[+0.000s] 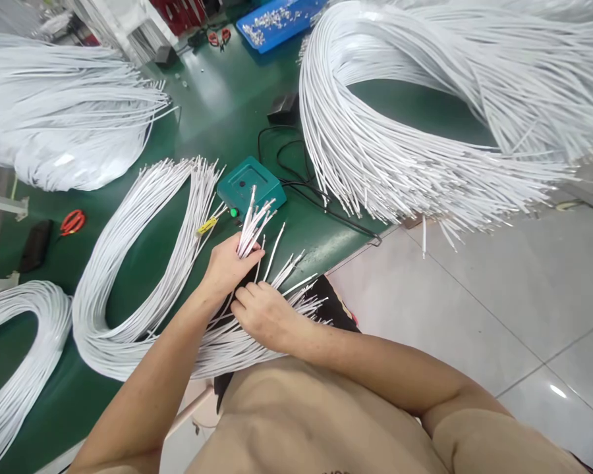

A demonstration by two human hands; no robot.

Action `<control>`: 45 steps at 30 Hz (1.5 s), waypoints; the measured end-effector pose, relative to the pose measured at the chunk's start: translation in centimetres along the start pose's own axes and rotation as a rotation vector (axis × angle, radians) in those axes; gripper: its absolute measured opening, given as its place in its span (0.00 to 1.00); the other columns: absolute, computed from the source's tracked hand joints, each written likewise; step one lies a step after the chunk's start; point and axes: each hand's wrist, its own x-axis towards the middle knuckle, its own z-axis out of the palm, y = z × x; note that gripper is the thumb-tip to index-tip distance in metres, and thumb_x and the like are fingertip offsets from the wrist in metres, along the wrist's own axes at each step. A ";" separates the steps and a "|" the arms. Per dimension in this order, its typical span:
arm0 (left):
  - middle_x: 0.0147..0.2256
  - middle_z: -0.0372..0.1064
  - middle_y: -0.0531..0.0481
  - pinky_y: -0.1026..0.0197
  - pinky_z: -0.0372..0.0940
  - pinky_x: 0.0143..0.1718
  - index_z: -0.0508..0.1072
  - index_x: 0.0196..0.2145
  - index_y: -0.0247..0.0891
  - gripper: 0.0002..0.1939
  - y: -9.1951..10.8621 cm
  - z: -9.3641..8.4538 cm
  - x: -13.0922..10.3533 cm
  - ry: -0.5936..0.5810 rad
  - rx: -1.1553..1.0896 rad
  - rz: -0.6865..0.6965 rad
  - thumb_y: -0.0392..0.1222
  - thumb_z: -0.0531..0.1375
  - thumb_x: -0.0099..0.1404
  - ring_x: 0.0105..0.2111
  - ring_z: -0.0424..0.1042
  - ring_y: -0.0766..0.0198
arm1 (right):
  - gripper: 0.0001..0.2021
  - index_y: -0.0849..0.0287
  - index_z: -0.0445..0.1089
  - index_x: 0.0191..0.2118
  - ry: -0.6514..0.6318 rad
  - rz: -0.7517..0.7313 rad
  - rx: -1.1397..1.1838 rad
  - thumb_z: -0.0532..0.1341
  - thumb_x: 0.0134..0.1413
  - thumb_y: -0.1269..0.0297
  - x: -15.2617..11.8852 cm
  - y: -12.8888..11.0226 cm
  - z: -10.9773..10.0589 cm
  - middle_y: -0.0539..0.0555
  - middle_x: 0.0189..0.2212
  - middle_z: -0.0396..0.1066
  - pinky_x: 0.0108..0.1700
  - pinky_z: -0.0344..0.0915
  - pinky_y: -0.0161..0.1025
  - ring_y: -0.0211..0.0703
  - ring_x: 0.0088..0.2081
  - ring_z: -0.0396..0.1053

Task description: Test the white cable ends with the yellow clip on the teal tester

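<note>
My left hand (232, 263) is closed round a small bunch of white cables (253, 227), their stripped ends pointing up between thumb and fingers. Just below and to the right, my right hand (264, 313) has its fingers curled at the loose cables of a larger bundle (227, 352) lying across my lap and the table edge. What its fingertips pinch is mostly hidden. Beyond the left hand sits a teal box (252, 184) with a green button. Beside it, a yellow tag (207, 226) hangs at a coil of white cables (99, 289).
A big cable coil (326, 118) overhangs the right table edge, with a black cord (336, 214) near it. More cables (54, 112) lie at left. Red-handled snips (72, 222), a black block (282, 107) and a blue tray (271, 26) of small parts rest on the green table (212, 112).
</note>
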 end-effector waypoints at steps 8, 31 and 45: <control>0.29 0.73 0.54 0.58 0.62 0.37 0.72 0.31 0.40 0.10 2.3 1.1 1.6 -0.070 0.023 0.071 0.48 0.64 0.54 0.28 0.71 0.62 | 0.11 0.63 0.67 0.32 0.017 -0.014 0.012 0.49 0.62 0.75 -0.3 0.0 0.3 0.56 0.30 0.66 0.34 0.53 0.43 0.45 0.33 0.60; 0.29 0.68 0.55 0.69 0.62 0.23 0.63 0.31 0.36 0.20 -2.5 -6.5 -2.6 0.159 -0.919 -0.147 0.42 0.71 0.49 0.31 0.77 0.62 | 0.18 0.60 0.71 0.48 0.055 0.356 0.967 0.60 0.56 0.55 11.8 7.0 -6.8 0.53 0.40 0.75 0.44 0.64 0.38 0.38 0.39 0.70; 0.33 0.65 0.54 0.68 0.63 0.23 0.71 0.52 0.46 0.24 -6.7 -8.4 -1.2 0.053 -1.034 -0.072 0.40 0.66 0.56 0.28 0.73 0.67 | 0.10 0.61 0.66 0.24 -0.017 0.191 0.581 0.54 0.54 0.69 16.2 6.9 -5.0 0.47 0.23 0.63 0.32 0.52 0.33 0.32 0.27 0.57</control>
